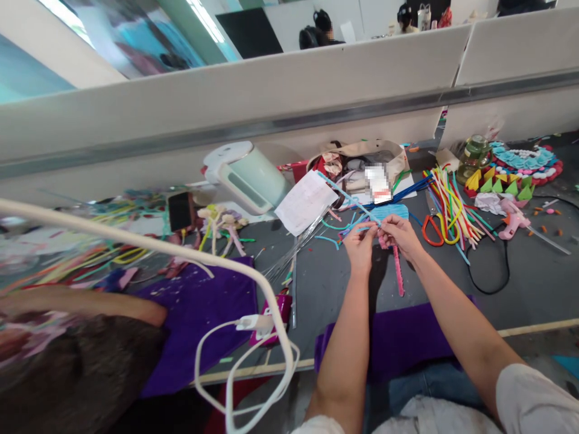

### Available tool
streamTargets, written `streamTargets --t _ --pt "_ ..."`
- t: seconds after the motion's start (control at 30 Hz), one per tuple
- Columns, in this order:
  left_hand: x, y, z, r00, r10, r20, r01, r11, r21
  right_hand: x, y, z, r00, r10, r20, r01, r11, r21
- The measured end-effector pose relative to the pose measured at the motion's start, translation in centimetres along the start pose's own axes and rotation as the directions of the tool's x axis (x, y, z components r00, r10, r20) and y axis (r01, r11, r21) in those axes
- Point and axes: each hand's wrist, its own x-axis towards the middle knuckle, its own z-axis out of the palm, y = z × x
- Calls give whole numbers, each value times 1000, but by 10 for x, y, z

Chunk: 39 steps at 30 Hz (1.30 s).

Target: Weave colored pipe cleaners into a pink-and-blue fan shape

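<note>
My left hand (360,244) and my right hand (398,234) meet over the dark table, fingertips pinched close together. Between them runs a light blue pipe cleaner (344,193), its long end slanting up to the left. Below my fingers hangs a fuzzy pink strip (398,272); where it joins the blue piece is hidden by my hands. A flat light blue striped piece (397,211) lies just behind my right hand. Right of it are orange-handled scissors (433,240) and a bundle of coloured pipe cleaners (452,202).
A pink glue gun (513,224) with a black cord lies at right. A pale kettle-like container (256,175) and white paper (304,204) are at back left. A white cable (253,271) arches near a magenta power strip (281,310). Another person's arm (104,304) rests at far left.
</note>
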Motion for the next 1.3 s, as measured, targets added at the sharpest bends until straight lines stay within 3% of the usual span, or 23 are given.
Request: streamTargets --t 0.5,0.73,1.0,1.17,1.3 --pt "-1 -4 2 1000 5 -28 -5 1000 21 3 8 2 987 -120 -109 109 989 -104" --pt "1 -1 0 997 -29 -72 26 999 -45 4 5 -6 996 69 48 -70 997 12" --pt "2 -4 0 995 -60 -76 56 997 -45 4 7 -5 997 57 57 -56 998 -10" --pt "3 -3 -4 988 143 -65 -135 985 109 9 17 -4 999 -31 21 34 980 -195" --pt "0 3 -4 959 284 3 -275 924 265 5 18 -3 989 -149 -19 122 870 -478"
